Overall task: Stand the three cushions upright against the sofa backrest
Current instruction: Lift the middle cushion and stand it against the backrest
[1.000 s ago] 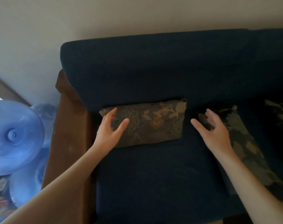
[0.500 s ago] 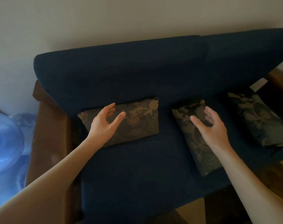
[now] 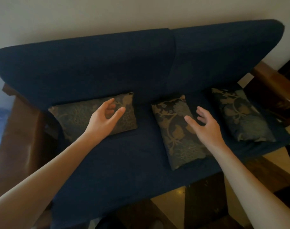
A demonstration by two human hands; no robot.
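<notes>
Since half a second ago, my view is swinging right, and my left hand [image 3: 104, 119] is drifting across the left cushion [image 3: 93, 116], which is leaning against the sofa backrest [image 3: 107, 63] near the seat's left end. I am holding both hands with fingers spread, gripping nothing. My right hand [image 3: 205, 126] is hovering over the middle cushion [image 3: 175, 134], which is lying flat at the seat's middle. I am seeing the right cushion [image 3: 240, 114] lying flat near the seat's right edge.
</notes>
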